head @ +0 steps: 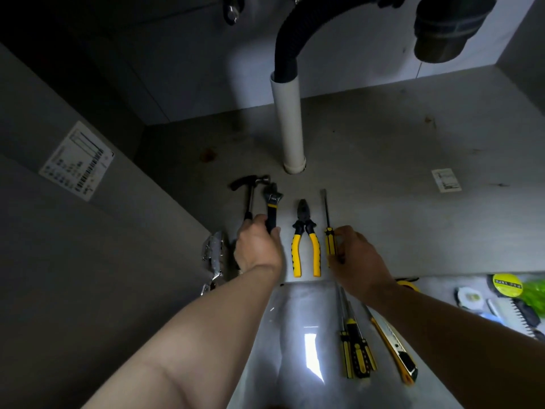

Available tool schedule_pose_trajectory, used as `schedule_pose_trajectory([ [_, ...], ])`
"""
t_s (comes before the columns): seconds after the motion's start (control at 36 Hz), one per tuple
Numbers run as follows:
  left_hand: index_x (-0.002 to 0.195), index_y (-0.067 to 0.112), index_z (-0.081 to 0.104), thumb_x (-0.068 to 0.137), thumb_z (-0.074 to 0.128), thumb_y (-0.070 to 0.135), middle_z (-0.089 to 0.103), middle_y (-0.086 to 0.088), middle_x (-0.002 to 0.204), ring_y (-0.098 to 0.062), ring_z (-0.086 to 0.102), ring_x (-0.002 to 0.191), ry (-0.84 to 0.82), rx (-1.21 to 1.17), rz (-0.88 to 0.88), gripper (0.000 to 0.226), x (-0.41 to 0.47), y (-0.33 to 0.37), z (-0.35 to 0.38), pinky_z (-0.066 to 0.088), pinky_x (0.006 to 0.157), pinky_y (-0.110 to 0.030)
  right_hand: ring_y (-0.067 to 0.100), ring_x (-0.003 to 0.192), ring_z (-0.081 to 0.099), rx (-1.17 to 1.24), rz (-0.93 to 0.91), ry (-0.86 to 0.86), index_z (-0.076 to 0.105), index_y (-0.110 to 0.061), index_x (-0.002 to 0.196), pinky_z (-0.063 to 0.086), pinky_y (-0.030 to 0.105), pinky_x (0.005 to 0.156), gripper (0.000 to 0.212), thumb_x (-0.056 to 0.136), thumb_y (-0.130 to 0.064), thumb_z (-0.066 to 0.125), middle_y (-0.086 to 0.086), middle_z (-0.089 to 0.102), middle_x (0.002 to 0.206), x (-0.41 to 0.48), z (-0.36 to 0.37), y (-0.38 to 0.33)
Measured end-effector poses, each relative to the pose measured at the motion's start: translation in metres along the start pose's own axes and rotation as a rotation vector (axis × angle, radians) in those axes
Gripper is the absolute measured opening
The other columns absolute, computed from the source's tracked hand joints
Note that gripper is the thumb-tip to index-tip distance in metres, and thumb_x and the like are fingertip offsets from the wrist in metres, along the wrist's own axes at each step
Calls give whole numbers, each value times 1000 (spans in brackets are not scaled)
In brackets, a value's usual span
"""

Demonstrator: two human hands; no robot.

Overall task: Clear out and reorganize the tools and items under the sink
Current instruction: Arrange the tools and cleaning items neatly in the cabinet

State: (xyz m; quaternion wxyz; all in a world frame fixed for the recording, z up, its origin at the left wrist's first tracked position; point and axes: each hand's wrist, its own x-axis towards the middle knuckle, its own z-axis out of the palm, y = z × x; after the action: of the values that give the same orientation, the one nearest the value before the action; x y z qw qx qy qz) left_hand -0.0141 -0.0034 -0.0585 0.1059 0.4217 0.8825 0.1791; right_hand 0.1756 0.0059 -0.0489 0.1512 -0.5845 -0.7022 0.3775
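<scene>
In the head view I look down into the cupboard under the sink. Four tools lie in a neat row near the front edge of the cabinet floor (383,143), in front of the white pipe (290,122): a hammer (250,187), a wrench (272,202), pliers (305,240) and a screwdriver (326,208).

The left hand (258,246) has its grip closed round the wrench handle. It sits right beside the hammer handle, and I cannot tell if it touches that too. The right hand (358,255) has a narrow grip, pinching the yellow handle of the screwdriver at the right end of the row.

Outside, on the tile floor (295,335) just past the front edge, lie two more screwdrivers (354,346) and a utility knife (395,346). A tape roll (507,286) and other small things sit farther right.

I think the clearing out is done and the putting back is partly done. The things outside need to go in next.
</scene>
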Motion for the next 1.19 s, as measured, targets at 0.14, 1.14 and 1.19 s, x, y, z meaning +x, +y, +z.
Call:
schedule_pose_trajectory([
  [0.14,134,36,57,95,57,38,55,0,122,-23,60,110,19,75,120,39,-16,-9,-1,53,73,-37,28,92,60,2,-9,0,47,-17,129,53,42,82,39,92,-15,58,8,53,113,0,1,1],
  [1.14,156,44,10,93,52,57,33,-3,131,-27,46,116,-200,181,331,77,-56,15,12,56,76,-42,34,100,62,-121,-85,-11,40,-28,146,54,40,87,56,94,-15,56,9,46,126,-4,2,3],
  [1.19,157,43,10,95,50,57,33,-4,134,-27,44,118,-180,213,322,76,-53,17,11,56,78,-42,36,101,62,-123,-87,-13,40,-27,146,53,39,87,56,93,-15,57,10,46,126,-1,5,1],
])
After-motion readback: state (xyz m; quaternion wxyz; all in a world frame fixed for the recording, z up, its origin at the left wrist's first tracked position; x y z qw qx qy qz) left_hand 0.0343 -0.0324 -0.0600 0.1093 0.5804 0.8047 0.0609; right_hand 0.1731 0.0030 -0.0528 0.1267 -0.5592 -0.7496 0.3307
